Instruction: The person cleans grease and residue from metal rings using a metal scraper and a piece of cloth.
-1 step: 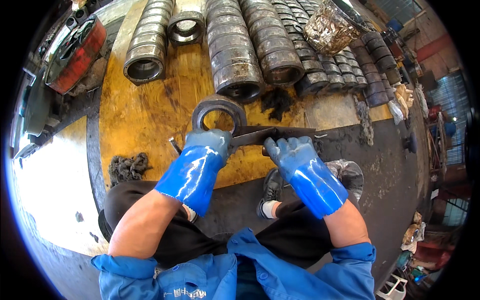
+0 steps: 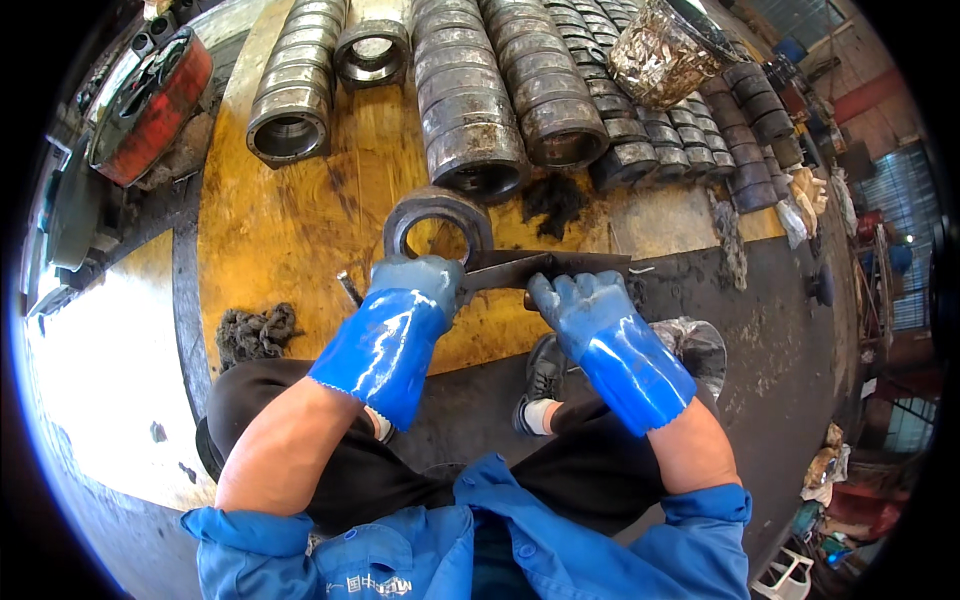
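A thick, dirty metal ring (image 2: pixel 437 203) stands on edge on the yellow board, its bore facing me. In blue rubber gloves with grimy fingers, my left hand (image 2: pixel 418 283) closes at the ring's lower edge, beside one end of a long, dark, flat metal tool (image 2: pixel 508 272). That tool slants off to the right past the ring, and its kind is hard to make out. My right hand (image 2: pixel 588 308) is wrapped round its right part, thumb and fingers pressed together. What lies under my left fingers is hidden.
Rows of metal cylinders (image 2: pixel 470 125) lie beyond the ring, with a single ring (image 2: pixel 372 55) near them. A grimy bucket (image 2: pixel 660 55) stands at the back right, a red container (image 2: pixel 155 110) at the far left. Dark rags (image 2: pixel 255 335) and a short metal rod (image 2: pixel 349 290) lie left of my hands.
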Action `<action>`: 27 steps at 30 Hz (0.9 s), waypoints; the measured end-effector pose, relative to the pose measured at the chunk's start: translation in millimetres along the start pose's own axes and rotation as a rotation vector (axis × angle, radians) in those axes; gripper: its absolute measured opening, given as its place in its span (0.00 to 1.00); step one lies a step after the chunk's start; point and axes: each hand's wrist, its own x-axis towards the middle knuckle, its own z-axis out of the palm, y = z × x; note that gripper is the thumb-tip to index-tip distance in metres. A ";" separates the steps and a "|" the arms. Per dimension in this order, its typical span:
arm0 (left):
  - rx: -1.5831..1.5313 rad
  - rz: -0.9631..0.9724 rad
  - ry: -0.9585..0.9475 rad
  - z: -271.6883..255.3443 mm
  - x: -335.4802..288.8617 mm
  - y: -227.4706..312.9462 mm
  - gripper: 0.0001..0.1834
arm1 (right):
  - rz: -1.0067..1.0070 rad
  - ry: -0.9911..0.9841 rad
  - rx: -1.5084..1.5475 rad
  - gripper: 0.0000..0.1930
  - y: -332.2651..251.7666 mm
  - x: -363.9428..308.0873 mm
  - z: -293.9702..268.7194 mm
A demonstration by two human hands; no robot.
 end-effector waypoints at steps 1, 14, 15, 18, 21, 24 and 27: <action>-0.004 0.006 -0.008 3.2 1.4 0.8 0.13 | 0.020 0.001 0.007 0.15 -0.2 -2.2 1.9; 0.072 0.056 -0.082 -5.2 9.9 13.1 0.13 | -0.003 0.060 0.046 0.10 -0.2 -12.4 10.5; 0.080 0.023 -0.114 -9.2 4.2 11.0 0.13 | -0.026 0.075 0.048 0.10 -2.2 -8.7 11.0; 0.110 0.000 -0.104 -12.6 -7.3 4.3 0.12 | -0.067 0.094 0.050 0.10 -6.9 -1.6 10.6; 0.107 0.046 -0.136 -8.3 6.5 11.5 0.12 | -0.024 0.054 0.038 0.11 -3.4 -9.0 20.1; 0.113 0.056 -0.127 -8.0 4.9 11.5 0.12 | -0.023 0.070 0.042 0.11 -3.7 -9.9 17.0; 0.115 0.053 -0.151 -12.8 0.7 11.3 0.12 | -0.043 0.104 0.062 0.12 -4.2 -8.5 14.4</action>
